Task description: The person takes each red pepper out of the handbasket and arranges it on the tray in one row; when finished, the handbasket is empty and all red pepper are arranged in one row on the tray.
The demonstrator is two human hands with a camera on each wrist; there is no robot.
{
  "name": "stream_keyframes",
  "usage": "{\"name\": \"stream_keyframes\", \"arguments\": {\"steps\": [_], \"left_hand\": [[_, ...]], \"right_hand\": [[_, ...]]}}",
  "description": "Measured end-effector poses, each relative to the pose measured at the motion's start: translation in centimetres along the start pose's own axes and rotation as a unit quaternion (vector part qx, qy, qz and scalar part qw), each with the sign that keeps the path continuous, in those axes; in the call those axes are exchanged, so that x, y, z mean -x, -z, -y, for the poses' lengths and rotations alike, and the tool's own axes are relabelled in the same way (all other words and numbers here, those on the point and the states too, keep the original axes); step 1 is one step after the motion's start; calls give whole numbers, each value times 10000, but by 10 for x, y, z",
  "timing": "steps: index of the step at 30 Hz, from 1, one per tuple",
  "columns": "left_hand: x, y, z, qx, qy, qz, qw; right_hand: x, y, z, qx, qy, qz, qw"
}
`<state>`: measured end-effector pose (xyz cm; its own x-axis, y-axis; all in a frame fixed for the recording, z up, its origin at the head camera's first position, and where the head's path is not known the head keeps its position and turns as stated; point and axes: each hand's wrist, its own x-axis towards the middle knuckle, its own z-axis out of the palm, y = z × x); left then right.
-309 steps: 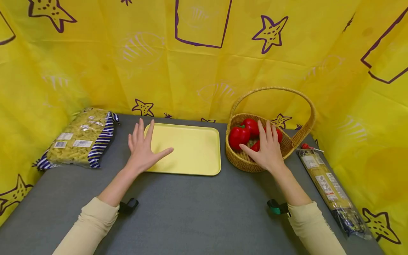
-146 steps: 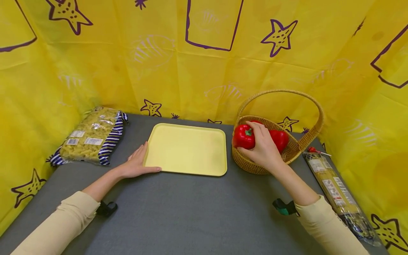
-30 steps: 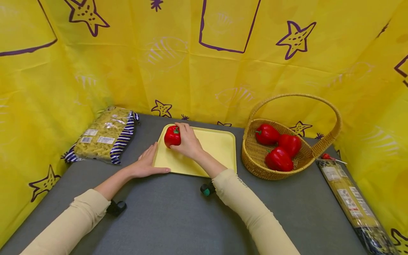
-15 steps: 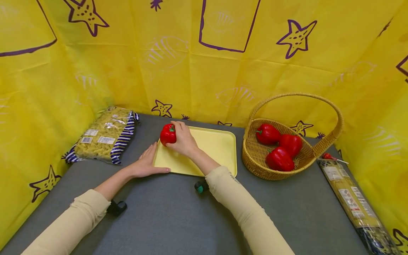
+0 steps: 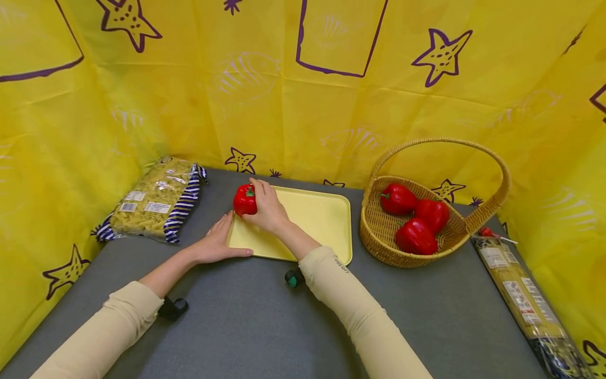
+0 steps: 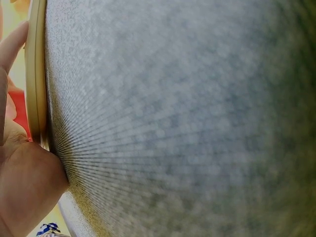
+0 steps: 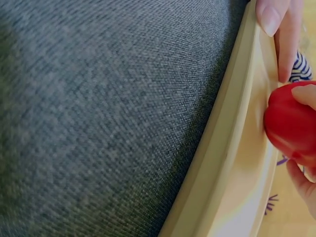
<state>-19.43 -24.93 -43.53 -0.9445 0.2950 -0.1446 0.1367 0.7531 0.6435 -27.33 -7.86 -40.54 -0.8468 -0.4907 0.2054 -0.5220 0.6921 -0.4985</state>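
Left of frame centre, my curled right hand (image 5: 268, 209) is gripping a red pepper (image 5: 243, 201), shifting it left to the upper-left corner of the yellow tray (image 5: 314, 223), apparently positioning it; my outspread left hand (image 5: 214, 247) is touching the tray's edge.

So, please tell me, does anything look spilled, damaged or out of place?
Nothing looks spilled or damaged. One slightly odd thing is a small red object with a white stick at the far end of the long clear plastic packet with yellowish contents: nothing else here resembles it, and it is too small to identify.
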Motion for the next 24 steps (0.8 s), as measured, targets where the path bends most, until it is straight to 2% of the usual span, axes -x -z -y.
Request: {"name": "stream_keyframes", "arguments": {"steps": [8, 18, 24], "left_hand": [[0, 0, 0, 68, -198, -93, 9997], [1, -1, 1, 63, -216, -91, 9997], [1, 0, 0, 7, -190, -123, 9997]], "right_hand": [[3, 0, -1, -128, -28, -7, 9999], [13, 0, -8, -171, -35, 3, 9998], [21, 4, -9, -426, -99, -147, 9989]]}}
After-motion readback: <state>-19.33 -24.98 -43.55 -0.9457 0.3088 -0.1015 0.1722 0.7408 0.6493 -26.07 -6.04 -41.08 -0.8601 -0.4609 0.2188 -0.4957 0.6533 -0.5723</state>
